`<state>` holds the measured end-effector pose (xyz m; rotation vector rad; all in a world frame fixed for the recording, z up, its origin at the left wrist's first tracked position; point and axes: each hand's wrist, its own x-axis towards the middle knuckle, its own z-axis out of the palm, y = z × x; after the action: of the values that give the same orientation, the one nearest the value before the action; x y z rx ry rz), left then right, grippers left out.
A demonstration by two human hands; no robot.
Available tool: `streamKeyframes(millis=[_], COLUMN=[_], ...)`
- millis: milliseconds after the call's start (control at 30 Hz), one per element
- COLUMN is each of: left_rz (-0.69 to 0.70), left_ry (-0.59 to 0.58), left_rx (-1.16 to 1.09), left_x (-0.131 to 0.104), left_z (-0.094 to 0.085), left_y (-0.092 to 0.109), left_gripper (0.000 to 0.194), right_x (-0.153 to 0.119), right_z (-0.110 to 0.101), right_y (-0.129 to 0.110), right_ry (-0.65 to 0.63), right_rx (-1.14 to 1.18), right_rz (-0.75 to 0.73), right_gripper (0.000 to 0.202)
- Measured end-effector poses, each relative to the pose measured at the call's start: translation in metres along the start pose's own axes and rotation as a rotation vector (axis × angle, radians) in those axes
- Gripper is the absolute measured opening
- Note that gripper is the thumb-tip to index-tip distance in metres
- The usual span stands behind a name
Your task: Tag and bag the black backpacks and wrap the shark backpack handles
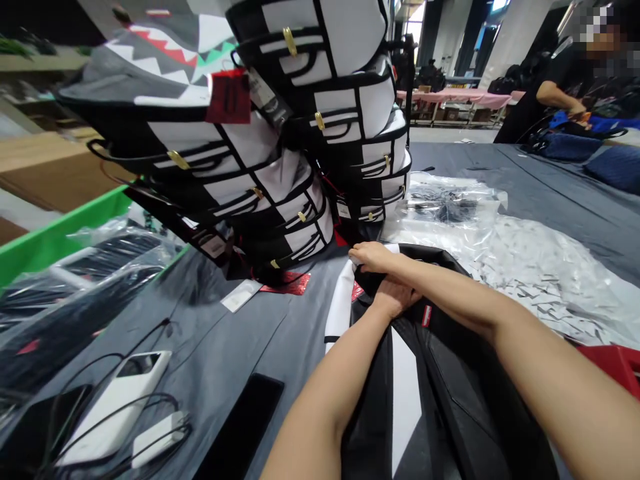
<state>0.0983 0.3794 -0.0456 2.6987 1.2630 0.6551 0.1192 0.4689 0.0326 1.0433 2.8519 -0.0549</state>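
Observation:
A black and white backpack (407,393) lies in front of me, its top toward the far side of the table. My right hand (373,257) reaches across and pinches the white upper edge of this backpack. Below my right forearm, my left hand (395,297) rests at the dark top part of the bag; its fingers are largely hidden there. A small red label (427,315) shows on the bag beside my left hand. Just beyond both hands, a red printed tag (290,283) and a white tag (241,295) lie on the cloth.
Two tall stacks of black and white backpacks (345,113) stand ahead. Clear plastic bags (540,267) spread at right. A power bank (117,407), cables and a black phone (243,427) lie at left, near a green-edged bin (65,223). A person (560,87) works at the far right.

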Motion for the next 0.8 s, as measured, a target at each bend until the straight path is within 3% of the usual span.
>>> streamKeyframes(millis=[100,167,267,367,533,667,800], left_rz=[0.041,0.06,0.083,0.09,0.127,0.188,0.108], left_ry=[-0.014,0.011,0.024,0.001,-0.069,-0.08,-0.037], left_rx=[0.027,0.043,0.067,0.087,0.16,0.167,0.154], left_x=[-0.003,-0.004,-0.003,0.003,0.014,0.013,0.018], left_z=[-0.004,-0.005,-0.003,0.003,0.012,0.018,0.021], left_y=[0.002,0.004,0.0,-0.015,-0.048,-0.057,-0.062], left_gripper=[0.04,0.04,0.035,0.034,0.049,0.053,0.05], right_x=[-0.013,-0.015,-0.009,0.0,0.005,0.005,-0.006], right_z=[-0.002,-0.001,0.005,0.013,0.027,0.041,0.045], right_y=[0.023,0.038,0.048,0.043,0.024,0.018,0.02], right_ry=[-0.083,-0.133,-0.096,-0.034,0.12,0.255,0.314], right_rx=[0.05,0.056,0.084,0.142,0.22,0.337,0.36], right_rz=[-0.001,0.085,0.15,0.171,0.16,0.113,0.144], right_gripper=[0.064,0.059,0.051,0.045,0.033,0.039,0.035])
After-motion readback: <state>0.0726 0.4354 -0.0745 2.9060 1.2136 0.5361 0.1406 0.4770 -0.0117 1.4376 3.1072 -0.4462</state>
